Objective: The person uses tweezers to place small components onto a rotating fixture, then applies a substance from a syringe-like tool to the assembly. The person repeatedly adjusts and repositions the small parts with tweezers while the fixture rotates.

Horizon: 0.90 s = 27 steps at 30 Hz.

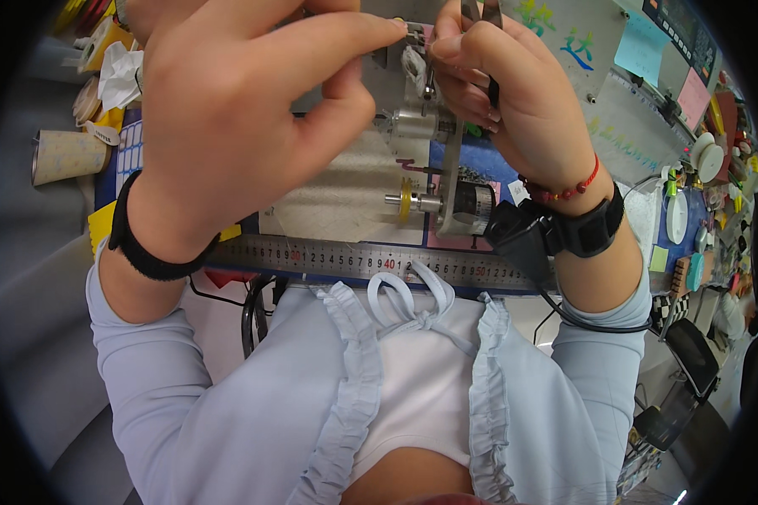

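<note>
My left hand is raised over the left part of the bench-top winding machine. One fingertip reaches a small metal fitting at the top; whether it pinches a fine wire there cannot be made out. My right hand curls around a two-bladed metal hand tool, tweezers or small snips, with its blades pointing up and away. Thumb and index finger of that hand meet close to the same fitting. Below it hang a white thread bundle and a silver cylinder. Lower down, a spindle with a yellow disc joins a black motor.
A steel ruler runs along the bench's front edge. On the left are a patterned paper cup and crumpled tissue. Rightward stand a metal panel with a control box, white spools and a cable from my wrist strap.
</note>
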Available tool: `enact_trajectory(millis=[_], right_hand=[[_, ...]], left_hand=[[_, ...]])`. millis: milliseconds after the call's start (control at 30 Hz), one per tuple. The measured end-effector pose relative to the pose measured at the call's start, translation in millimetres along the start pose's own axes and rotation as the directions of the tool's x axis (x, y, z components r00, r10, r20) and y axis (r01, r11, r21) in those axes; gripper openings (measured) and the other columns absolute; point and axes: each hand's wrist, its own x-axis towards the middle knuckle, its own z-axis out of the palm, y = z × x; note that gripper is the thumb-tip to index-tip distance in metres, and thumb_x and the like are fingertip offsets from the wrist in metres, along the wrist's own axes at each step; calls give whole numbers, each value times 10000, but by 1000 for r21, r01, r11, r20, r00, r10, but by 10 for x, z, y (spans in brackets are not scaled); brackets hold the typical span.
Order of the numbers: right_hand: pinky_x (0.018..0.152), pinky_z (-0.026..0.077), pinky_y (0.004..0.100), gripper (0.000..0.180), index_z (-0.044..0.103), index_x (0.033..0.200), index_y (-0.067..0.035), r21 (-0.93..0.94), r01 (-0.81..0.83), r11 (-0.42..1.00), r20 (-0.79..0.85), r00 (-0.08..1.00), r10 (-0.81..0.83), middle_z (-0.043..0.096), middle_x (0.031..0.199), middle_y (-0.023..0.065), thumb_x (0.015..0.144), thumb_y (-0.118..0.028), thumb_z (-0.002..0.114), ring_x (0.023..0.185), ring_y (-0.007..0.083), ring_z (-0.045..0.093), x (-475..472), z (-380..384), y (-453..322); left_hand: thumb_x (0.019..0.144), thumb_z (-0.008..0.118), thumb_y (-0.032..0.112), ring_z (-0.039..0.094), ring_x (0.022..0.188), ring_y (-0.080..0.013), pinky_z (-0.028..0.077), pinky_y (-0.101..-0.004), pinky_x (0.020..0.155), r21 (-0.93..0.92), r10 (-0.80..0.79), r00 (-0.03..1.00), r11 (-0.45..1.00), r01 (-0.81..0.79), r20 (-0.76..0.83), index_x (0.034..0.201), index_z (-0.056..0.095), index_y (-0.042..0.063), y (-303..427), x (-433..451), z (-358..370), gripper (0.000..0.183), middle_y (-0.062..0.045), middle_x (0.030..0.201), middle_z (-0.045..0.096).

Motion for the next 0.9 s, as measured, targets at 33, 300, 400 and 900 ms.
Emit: enact_trajectory(millis=[33,300,400,900], right_hand=[[486,267,229,79,599,897,-96,-2,-4,1000,-4,1000,4,475,637,-40,969,-123,579,525,59,376,-2,-4,7],[507,323,261,83,603,867,-77,59,-143,988,124,983,135,519,659,-8,927,-132,619,536,102,434,120,-123,-29],[540,275,234,188,568,807,-96,-113,96,989,87,992,-87,467,711,-65,938,-218,625,590,37,374,89,-111,58],[558,293,245,223,589,805,-79,-121,126,985,54,991,-120,477,701,-54,935,-252,644,598,43,385,107,-122,161]], left_hand=[[659,740,27,605,823,-168,407,-313,736,-1,2,1000,1000,-2,9,1005,814,145,-18,0,-5,373,14,872,672],[496,886,106,530,1008,-261,370,-430,933,53,-90,996,995,88,28,919,698,129,-53,65,-2,463,-10,1002,612],[527,871,99,547,967,-258,376,-427,928,-37,100,995,994,-100,-4,888,687,144,-169,141,32,408,5,878,589],[645,902,146,644,1084,-196,343,-375,1077,53,-29,1000,998,29,4,941,763,152,-158,-128,125,327,34,1029,722]])
